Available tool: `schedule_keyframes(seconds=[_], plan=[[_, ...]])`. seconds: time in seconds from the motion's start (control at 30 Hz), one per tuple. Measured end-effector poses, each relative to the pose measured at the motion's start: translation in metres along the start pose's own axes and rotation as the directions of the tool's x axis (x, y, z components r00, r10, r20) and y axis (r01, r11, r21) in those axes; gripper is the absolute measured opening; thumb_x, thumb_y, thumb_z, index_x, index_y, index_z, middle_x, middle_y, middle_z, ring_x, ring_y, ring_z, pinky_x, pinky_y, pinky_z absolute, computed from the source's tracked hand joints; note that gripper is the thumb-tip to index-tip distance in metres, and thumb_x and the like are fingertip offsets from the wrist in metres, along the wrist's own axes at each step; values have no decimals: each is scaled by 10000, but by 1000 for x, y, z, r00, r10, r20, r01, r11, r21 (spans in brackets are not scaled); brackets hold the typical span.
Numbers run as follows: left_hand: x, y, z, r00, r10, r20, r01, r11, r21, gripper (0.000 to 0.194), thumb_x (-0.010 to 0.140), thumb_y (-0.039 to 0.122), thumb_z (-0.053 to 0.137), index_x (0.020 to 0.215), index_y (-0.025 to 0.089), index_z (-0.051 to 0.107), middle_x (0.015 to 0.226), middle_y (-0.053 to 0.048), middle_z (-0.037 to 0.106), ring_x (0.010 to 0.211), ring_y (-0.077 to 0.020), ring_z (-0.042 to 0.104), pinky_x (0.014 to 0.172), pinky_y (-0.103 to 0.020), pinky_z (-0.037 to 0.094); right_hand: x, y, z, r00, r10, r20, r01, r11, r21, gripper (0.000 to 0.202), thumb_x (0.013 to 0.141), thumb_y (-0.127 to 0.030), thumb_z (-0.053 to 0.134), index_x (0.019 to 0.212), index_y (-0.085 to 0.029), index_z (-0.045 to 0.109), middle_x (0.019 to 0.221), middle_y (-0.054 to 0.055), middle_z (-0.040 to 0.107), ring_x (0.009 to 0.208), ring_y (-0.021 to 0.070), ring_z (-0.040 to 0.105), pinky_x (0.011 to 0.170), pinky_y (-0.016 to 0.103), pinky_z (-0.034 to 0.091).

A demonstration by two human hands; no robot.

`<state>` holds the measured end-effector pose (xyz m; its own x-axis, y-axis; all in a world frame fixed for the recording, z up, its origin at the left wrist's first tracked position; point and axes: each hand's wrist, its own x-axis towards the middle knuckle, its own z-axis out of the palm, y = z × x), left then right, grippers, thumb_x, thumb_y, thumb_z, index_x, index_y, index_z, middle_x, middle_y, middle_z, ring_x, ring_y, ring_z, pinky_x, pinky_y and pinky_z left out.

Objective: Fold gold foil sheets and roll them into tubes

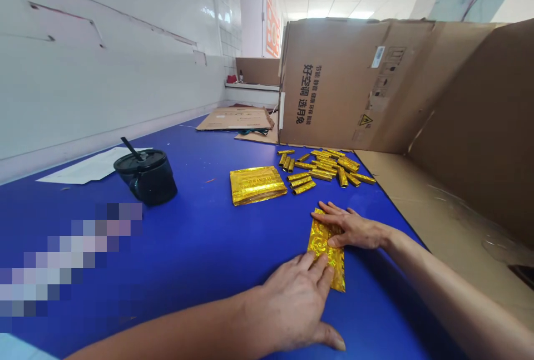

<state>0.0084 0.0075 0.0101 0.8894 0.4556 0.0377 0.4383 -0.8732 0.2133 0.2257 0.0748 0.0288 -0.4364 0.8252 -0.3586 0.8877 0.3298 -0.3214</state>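
A flat gold foil sheet (339, 271) lies on the blue table (200, 237) under both hands. My left hand (294, 299) presses on its lower left part, fingers extended and thumb stretched out to the side. Across the upper part of the sheet rests my right hand (354, 228), its fingers spread. Behind the hands sits a stack of flat gold foil pieces (257, 185). To the right of that stack, several small folded gold strips (325, 165) form a loose pile.
A dark lidded mug (152, 179) with a straw stands at the left, beside a white paper (85, 168). A large cardboard box (337, 87) rises along the back and right. Flattened cardboard (233, 119) lies at the back.
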Motion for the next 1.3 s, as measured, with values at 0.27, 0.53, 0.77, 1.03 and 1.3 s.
schedule_keyframes(seconds=[0.27,0.53,0.77,1.03,1.3], plan=[[2,3,-1,1000,-12,26,12,1000,10,850,728,688,280,1250,20,347,1307,-206,322,1199,-299,292,967,-391,253,0,8,8,995,-36,-94,36,999,-6,814,686,-611,474,1346,-257,155,1421,82,72,1275,276,-14,960,567,-14],[-3,2,2,999,-10,48,13,998,-61,878,729,682,299,1284,3,278,1347,-225,201,1258,-286,161,1014,-387,172,-1,4,6,994,-25,-106,25,1000,0,825,679,-610,486,1342,-223,186,1417,87,82,1278,278,7,962,570,-4],[-2,2,-1,997,-11,71,19,994,-107,885,731,677,309,1293,-4,253,1345,-234,184,1256,-291,150,1018,-385,173,-9,9,19,968,57,-245,-63,998,-18,788,708,-610,438,1338,-188,225,1412,113,130,1278,272,83,976,553,81],[0,1,-3,995,3,101,6,996,-93,892,715,648,402,1297,-8,239,1345,-238,159,1255,-302,138,1010,-407,190,-22,0,30,824,157,-545,-216,975,-45,660,800,-470,373,1345,-140,200,1388,132,216,1268,242,160,984,517,177],[2,0,-1,997,8,82,-4,999,-40,835,740,574,450,1298,-8,233,1326,-239,230,1237,-292,220,1004,-376,223,-24,-35,46,932,-101,-349,55,989,-140,574,856,-437,292,1343,-142,219,1398,103,173,1275,212,115,1027,440,130]])
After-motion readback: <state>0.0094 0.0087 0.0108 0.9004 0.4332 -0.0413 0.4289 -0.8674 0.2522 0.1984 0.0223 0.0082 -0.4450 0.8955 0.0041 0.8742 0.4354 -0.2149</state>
